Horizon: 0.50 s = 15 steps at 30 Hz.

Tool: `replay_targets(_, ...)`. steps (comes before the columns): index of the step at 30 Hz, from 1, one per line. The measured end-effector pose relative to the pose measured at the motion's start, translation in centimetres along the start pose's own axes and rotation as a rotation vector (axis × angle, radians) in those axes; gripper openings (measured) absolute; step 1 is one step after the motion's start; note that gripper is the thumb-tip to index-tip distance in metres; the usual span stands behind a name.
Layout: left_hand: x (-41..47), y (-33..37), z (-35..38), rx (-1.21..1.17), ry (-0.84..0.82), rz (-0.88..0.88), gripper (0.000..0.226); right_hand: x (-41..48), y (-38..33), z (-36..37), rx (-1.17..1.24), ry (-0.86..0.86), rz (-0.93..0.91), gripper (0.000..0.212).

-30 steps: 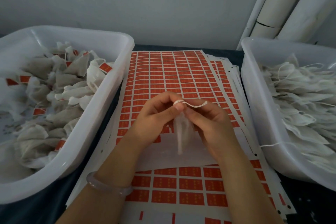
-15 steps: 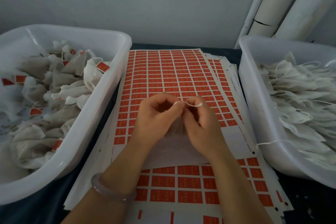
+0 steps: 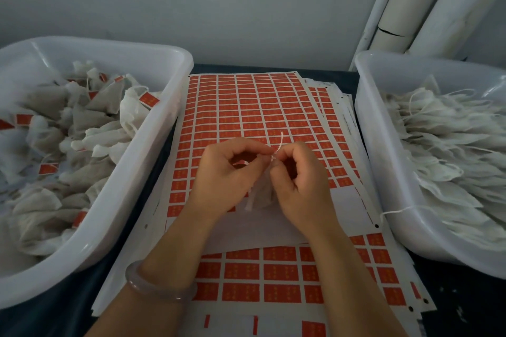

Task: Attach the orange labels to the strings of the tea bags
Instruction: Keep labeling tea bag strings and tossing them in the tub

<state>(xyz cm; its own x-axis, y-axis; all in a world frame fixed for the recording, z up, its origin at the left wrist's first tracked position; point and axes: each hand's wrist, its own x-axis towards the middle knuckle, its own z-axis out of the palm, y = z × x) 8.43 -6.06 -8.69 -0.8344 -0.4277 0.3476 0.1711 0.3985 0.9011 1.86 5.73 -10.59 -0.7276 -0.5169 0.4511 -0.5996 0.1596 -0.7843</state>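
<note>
Orange rectangles in white grid lines fill the near edge: a label sheet (image 3: 273,273) lying flat, with punched holes down its right margin. A pale bracelet (image 3: 160,286) sits on the left wrist just above it. Past that comes a bare white strip of backing, and over it both hands are working close together.

The left hand (image 3: 227,178) has its fingers curled in, thumb and forefinger pinching the string (image 3: 278,145), with an orange label (image 3: 241,163) tucked under the curled fingers. The right hand (image 3: 301,186) is curled too, its fingertips nipping the same string right beside the left's — the two hands touch there. The loose end of the string stands up above the fingertips. The tea bag (image 3: 260,198) hangs below them, between the two palms, over the blank strip.

Beyond the hands the far sheet (image 3: 246,107) runs full of labels to its far edge, more sheets fanned out beneath on the right. It is a narrow lane. The left tub (image 3: 153,150), holding labelled tea bags (image 3: 82,128), overlaps the sheets' left edge, while the right tub (image 3: 383,172), holding plain white tea bags (image 3: 451,150), stands just beside their right edge, one stray cord (image 3: 394,212) draped over its rim. Dark tabletop (image 3: 451,295) shows at the near right corner. At the back — a grey wall (image 3: 219,3), and white pipes (image 3: 438,3) leaning in the right corner.
</note>
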Motion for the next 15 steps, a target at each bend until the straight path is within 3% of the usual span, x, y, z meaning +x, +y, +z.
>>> replay_targets(4, 0.0, 0.4, 0.0, 0.213, 0.006, 0.077, 0.021, 0.0, 0.1, 0.0, -0.036, 0.014, -0.003, 0.006)
replay_targets(7, -0.2, 0.6, 0.4, 0.257, 0.013, 0.044, 0.026, 0.1, 0.1, 0.0, -0.086, 0.031, 0.005, 0.010)
replay_targets(9, -0.1, 0.8, 0.5, 0.217, -0.025, -0.068, 0.023, 0.1, 0.0, 0.1, -0.107, 0.043, -0.014, 0.010)
replay_targets(11, 0.1, 0.9, 0.2, -0.095, -0.100, -0.312, 0.018, 0.1, 0.0, 0.2, -0.121, 0.040, -0.036, 0.011)
replay_targets(13, 0.3, 1.2, -0.1, -0.598, -0.181, -0.582, 0.020, 0.2, -0.2, 0.4, -0.142, 0.038, -0.076, 0.013)
replay_targets(15, 0.3, 1.1, -0.3, -0.828, -0.178, -0.710, 0.020, 0.3, -0.3, 0.5, -0.124, 0.035, -0.100, 0.010)
